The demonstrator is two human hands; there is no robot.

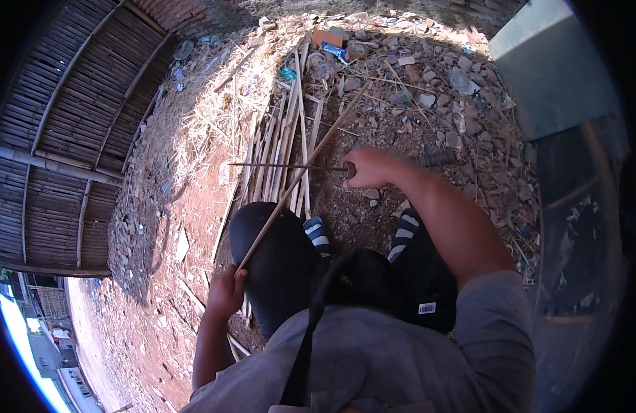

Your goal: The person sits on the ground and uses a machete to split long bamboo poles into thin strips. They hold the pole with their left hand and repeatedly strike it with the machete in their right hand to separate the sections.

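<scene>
Head view, and across the heap of pale split bamboo strips point(268, 148) slants a long, slim, tan bamboo stick point(290, 192)! Left hand point(226, 292) is wrapped round its near end, below the heap; right hand point(370, 167), well apart, right of the heap, clamps a long, thin, dark metal blade point(270, 165) by its handle, the blade crossing the stick, contact unclear. This stick looks light, stiff, springy, perhaps splintery, best held near an end. Around the heap, reddish-brown dirt point(160, 323); right, grey stony rubble point(462, 110); left, a slatted bamboo wall point(63, 131).
</scene>
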